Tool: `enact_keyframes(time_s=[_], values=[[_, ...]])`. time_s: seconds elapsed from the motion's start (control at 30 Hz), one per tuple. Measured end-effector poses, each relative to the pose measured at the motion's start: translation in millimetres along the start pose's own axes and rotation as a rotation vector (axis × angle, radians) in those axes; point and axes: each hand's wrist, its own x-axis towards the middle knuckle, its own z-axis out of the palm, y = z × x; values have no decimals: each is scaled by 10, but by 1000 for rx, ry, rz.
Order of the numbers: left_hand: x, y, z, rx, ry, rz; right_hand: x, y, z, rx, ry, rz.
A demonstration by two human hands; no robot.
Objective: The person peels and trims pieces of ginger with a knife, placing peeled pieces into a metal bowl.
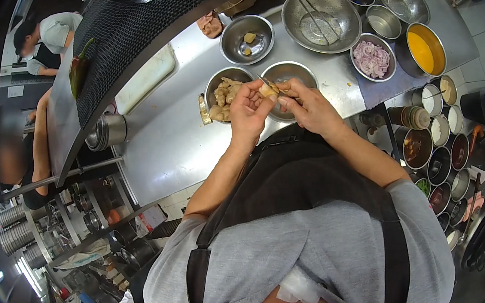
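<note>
My left hand [250, 109] holds a small piece of ginger [269, 89] between thumb and fingers. In my right hand [313, 108] is a small knife [268, 83], its blade against the ginger. Both hands are over a steel bowl [306, 73], whose contents are mostly hidden. Just left of it, a second steel bowl holds unpeeled ginger [225, 94], partly covered by my left hand. Farther back, two yellowish pieces [249, 37] lie in another steel bowl [229, 45].
Behind stand a large steel bowl with a whisk [325, 17], chopped red onion [371, 59] and a pot of orange liquid [423, 49]. Several containers crowd the right. A white cutting board [147, 78] and a raised shelf are at left. Two other people [56, 32] are beyond.
</note>
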Motion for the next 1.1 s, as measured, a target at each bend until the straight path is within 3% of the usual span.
enact_keyframes(time_s=[0.1, 0.17, 0.27, 0.4, 0.6, 0.67, 0.7, 0.77, 0.87, 0.93, 0.97, 1.07, 1.1], values=[[-20, -58, -2, 0, -39, -10, 20, 33, -8, 19, 1, -15], [-53, -67, 30, 3, -72, -15, 46, 91, -47, 244, -85, 205], [-32, 12, 57, -63, -82, -26, 15, 74, -99, 500, -87, 210], [78, 102, -107, -262, -84, -89, -22, 18, -173, 498, -41, 191], [148, 164, -175, -428, -74, -188, -43, -20, -108, 41, -103, 31], [138, 94, -137, -443, -79, -197, -37, -4, -57, -102, 36, -198], [104, 42, -118, -427, -57, -191, -52, -84, -94, -37, -77, 32], [147, 17, -49, -406, -35, -204, -33, 93, -44, -76, 30, -139], [161, 56, 3, -372, -59, -250, -90, -154, -197, -67, -70, 13], [178, 63, 31, -326, -124, -228, 22, 357, 35, -311, 295, -480], [186, 56, 44, -296, -133, -187, -6, 349, 11, -317, 341, -458], [198, 21, 73, -199, -158, -168, -209, 43, -187, 187, -48, 56], [167, 37, 104, -161, -159, -164, -242, 52, -188, 257, -58, 58]])
